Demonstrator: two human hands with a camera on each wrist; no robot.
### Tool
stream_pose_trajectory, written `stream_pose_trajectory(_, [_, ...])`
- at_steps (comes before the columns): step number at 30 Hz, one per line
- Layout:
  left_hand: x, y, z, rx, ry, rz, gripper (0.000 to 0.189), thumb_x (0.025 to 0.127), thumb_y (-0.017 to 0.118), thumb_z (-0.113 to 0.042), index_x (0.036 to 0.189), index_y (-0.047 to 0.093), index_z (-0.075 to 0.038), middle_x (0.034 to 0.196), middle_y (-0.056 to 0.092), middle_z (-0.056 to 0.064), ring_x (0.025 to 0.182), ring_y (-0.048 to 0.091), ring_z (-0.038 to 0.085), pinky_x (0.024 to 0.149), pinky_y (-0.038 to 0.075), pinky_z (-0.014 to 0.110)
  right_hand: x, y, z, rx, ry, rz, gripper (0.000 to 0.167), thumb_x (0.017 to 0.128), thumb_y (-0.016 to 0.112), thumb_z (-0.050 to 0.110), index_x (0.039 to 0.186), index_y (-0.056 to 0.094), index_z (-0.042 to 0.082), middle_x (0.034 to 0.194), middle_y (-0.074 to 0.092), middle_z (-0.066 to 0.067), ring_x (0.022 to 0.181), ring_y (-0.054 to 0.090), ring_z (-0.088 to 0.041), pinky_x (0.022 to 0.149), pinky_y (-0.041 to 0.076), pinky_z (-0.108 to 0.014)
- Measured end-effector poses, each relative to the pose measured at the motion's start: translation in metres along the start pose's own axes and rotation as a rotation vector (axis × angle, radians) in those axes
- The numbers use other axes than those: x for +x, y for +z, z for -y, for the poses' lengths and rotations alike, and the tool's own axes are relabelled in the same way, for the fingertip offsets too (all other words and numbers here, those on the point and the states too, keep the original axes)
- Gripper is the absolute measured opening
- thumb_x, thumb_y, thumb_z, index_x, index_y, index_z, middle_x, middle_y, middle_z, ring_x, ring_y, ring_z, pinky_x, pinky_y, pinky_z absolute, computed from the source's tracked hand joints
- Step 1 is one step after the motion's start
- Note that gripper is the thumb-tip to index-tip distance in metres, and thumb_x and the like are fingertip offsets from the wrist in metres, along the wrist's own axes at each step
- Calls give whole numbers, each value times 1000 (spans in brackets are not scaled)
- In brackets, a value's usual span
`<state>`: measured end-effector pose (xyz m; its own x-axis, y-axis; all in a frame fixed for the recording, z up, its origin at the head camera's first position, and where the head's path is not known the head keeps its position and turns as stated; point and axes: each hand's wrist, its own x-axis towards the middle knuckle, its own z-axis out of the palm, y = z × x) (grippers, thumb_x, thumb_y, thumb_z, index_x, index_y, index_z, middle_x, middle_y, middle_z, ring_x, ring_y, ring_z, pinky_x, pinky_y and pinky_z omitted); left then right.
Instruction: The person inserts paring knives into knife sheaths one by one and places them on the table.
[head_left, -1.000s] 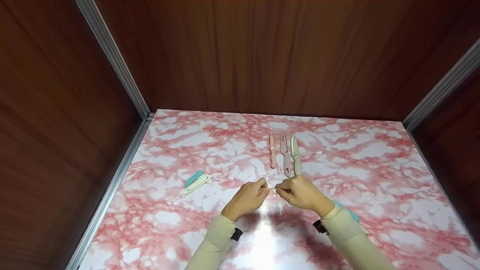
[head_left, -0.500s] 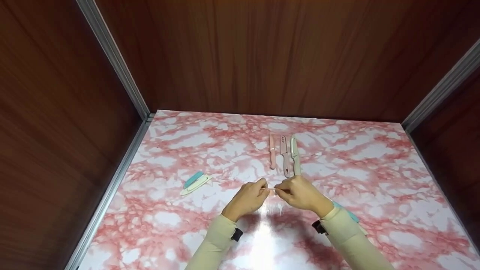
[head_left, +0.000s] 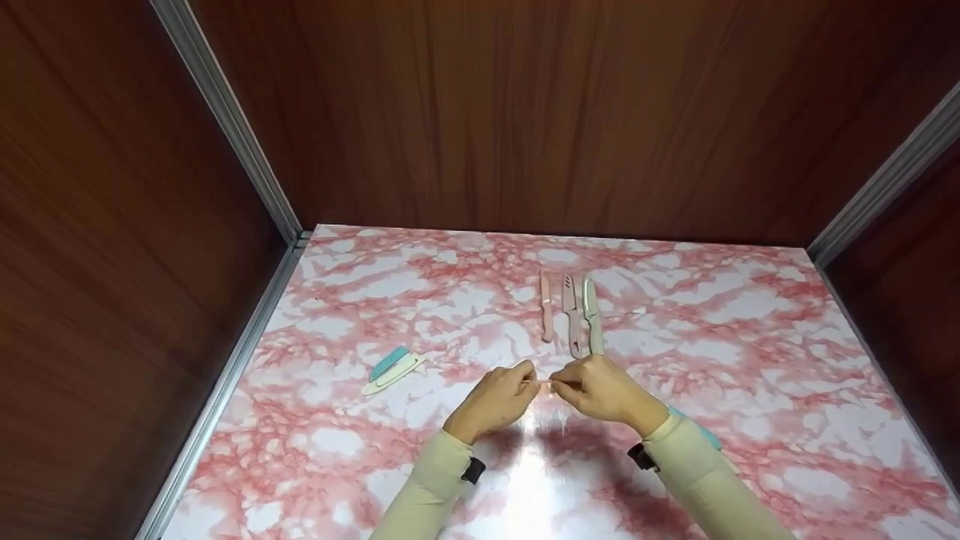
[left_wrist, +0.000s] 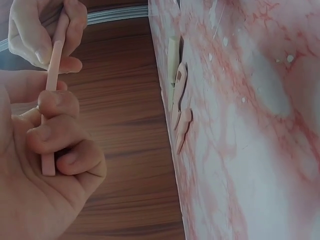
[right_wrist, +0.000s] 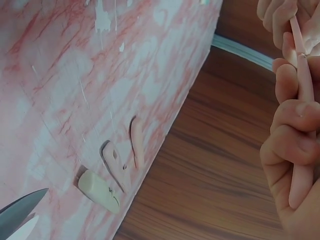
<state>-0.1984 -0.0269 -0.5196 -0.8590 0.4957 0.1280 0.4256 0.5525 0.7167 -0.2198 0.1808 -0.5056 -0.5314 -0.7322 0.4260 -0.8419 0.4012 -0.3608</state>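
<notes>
Both hands meet over the middle of the table on a slim pink knife. My left hand (head_left: 491, 405) curls its fingers round the flat pink sheath (left_wrist: 48, 162) that covers the blade. Rounded and pink, the handle (right_wrist: 301, 185) is gripped by my right hand (head_left: 604, 390). In the right wrist view the handle and sheath meet in the short gap between the hands. Just beyond the hands lie a pink knife (head_left: 547, 307), a broader pinkish knife (head_left: 572, 315) and a pale green knife (head_left: 592, 311), side by side with handles towards me.
To the left lie a teal sheath (head_left: 388, 363) and a cream sheath (head_left: 394, 375). A teal item (head_left: 705, 433) is partly hidden by the right forearm. A bare dark blade (right_wrist: 20, 212) shows in the right wrist view. Wood panels (head_left: 480, 112) enclose the marbled table (head_left: 322, 450).
The hands stay almost still, both holding the pink knife and sheath. The head view has tilted slightly, so the table appears a little lower.
</notes>
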Motion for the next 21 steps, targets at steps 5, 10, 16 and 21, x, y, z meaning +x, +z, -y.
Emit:
stream_pose_trajectory(5, [0,-6,2,40,-6,25,14,97,49,-26,88,54,-16,59,36,-10,51,35,6,52,33,23,-2,-2,-2,1,68,45,15,88,62,9,75,68,13,63,54,12,52,42,2,52,41,-19])
stream_pose_trajectory(10, [0,-12,8,53,-1,55,19,98,48,-27,85,57,-16,59,37,-10,52,36,5,52,33,22,-5,-7,-6,-21,129,63,11,89,64,14,84,72,10,68,61,10,56,50,0,56,47,-24])
stream_pose_trajectory(16, [-3,-19,16,45,-13,67,25,99,47,-30,84,59,-14,58,40,-9,50,35,4,51,32,22,-11,-16,-13,-22,148,49,10,89,64,15,83,71,11,68,60,10,56,50,-1,55,46,-24])
stream_pose_trajectory(21, [-7,-22,23,46,-35,87,26,99,47,-30,88,62,-12,59,42,-9,50,35,4,51,32,22,-17,-22,-20,-41,172,31,7,88,66,14,82,70,12,68,61,10,58,50,-1,56,46,-25])
